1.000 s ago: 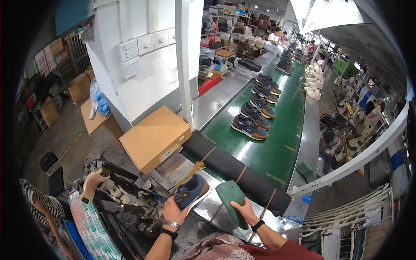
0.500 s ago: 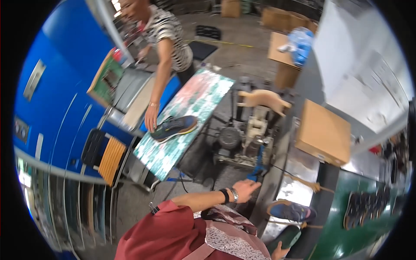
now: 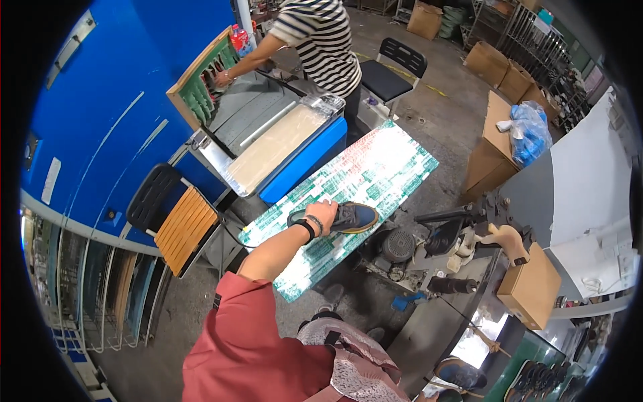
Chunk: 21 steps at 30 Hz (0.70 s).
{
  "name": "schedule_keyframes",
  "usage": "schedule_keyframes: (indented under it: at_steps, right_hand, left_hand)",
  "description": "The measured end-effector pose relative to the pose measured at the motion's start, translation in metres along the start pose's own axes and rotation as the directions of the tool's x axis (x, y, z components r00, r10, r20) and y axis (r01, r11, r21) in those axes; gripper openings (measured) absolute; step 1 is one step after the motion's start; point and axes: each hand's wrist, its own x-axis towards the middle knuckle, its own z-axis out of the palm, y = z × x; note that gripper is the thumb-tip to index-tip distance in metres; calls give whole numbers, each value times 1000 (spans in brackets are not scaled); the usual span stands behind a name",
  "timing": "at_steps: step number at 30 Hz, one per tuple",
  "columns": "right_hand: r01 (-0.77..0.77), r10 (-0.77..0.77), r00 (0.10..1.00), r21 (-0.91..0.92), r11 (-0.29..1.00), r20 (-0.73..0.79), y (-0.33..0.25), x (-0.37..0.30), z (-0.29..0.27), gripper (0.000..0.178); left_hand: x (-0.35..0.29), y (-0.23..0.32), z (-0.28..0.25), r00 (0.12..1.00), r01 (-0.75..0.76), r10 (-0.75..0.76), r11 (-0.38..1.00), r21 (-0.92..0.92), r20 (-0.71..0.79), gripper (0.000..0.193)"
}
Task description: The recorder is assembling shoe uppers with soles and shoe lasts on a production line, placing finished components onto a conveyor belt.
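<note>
Left hand (image 3: 321,214) has moved from beside the machine (image 3: 400,249) to the dark blue shoe (image 3: 355,218), lying on the green-and-white patterned surface (image 3: 395,161). Half a second ago the co-worker (image 3: 324,47) had fingers at that shoe's heel; that arm now reaches to the green-backed rack (image 3: 199,87). Shoe's place on the patterned surface about the same, toe to the right. View has turned, so the carton (image 3: 528,287) sits lower.

Left hand: closed over the heel end, gripping the shoe; thumb and finger placement partly hidden. Heel and part of the opening covered by the hand. Right hand (image 3: 423,398): only a sliver at the lower edge; cannot tell whether open, closed or holding. Dark item beside it cut off, kind unclear. Co-worker's head out of frame; rack contents too small to identify.

Counts: shoe under the left hand, 1; second shoe (image 3: 461,372) on the metal surface (image 3: 477,342), 1, well apart from the first. Row of shoes (image 3: 536,380) on the green belt (image 3: 504,388): several, overlapping and cropped, no reliable count. Chairs, 2: black-seated chair (image 3: 386,79), slatted chair (image 3: 185,231). Blue plastic bag (image 3: 529,137), 1.
</note>
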Motion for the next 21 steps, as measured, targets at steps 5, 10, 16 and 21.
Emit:
schedule_keyframes:
  at_steps: [5,10,16,21]
  right_hand:
    - [-40,38,999,58,998,29,3,-6,40,74]
    - [-178,15,958,549,816,287,4,-3,64,73]
    - [-609,-47,776,766,208,629,-77,-3,58,92]
    - [-762,-597,301,-189,-619,744,-260,-36,-86,67]
  left_hand:
    - [20,8,-4,999,-42,43,997,66,-20,71]
    - [-40,32,20,994,-14,7,998,-63,-106,63]
    - [-167,192,-2,828,-560,556,808,-181,-78,61]
    - [-241,305,-20,238,-936,892,316,153,-384,61]
